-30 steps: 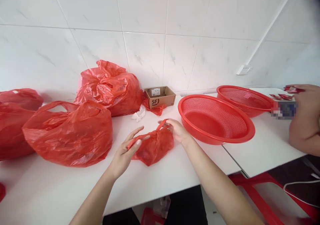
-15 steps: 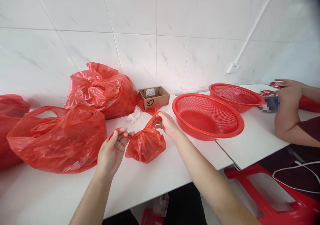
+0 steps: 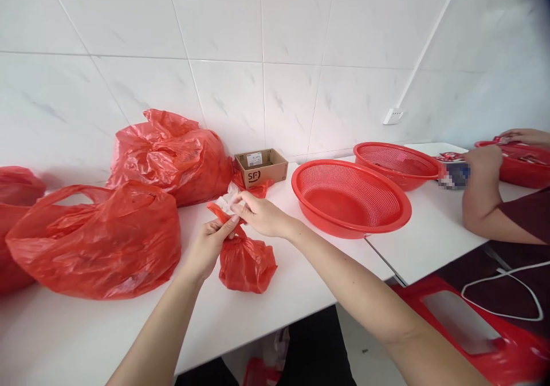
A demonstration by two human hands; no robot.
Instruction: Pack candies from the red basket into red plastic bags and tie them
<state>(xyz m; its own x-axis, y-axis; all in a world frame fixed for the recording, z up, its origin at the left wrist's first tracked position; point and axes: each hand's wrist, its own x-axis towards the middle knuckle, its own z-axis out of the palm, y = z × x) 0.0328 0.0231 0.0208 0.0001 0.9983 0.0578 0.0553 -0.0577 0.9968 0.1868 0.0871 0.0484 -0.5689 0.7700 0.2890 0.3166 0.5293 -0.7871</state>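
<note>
A small red plastic bag (image 3: 249,266) rests on the white table, bulging below and gathered narrow at its neck. My left hand (image 3: 210,243) is closed on the twisted handles, thumb on top, with a loose red end poking up past the fingers. Close beside it, my right hand (image 3: 260,213) has its fingers pinched at the bag's handle, the wrist crossing in from the right. What exactly its fingertips hold is partly hidden. Behind the hands lies a crumpled white tissue (image 3: 227,200).
Large filled red bags (image 3: 98,243) (image 3: 172,157) stand left and at the wall. An SF cardboard box (image 3: 263,168) sits behind my hands. Two red plastic baskets (image 3: 348,228) (image 3: 395,160) are to the right. A co-worker's arm (image 3: 485,197) is at far right, above a red stool (image 3: 464,323).
The spread handles have been drawn together and twisted above the bag. My right hand has moved left, close to my left hand, which has closed. The view has turned a little right.
</note>
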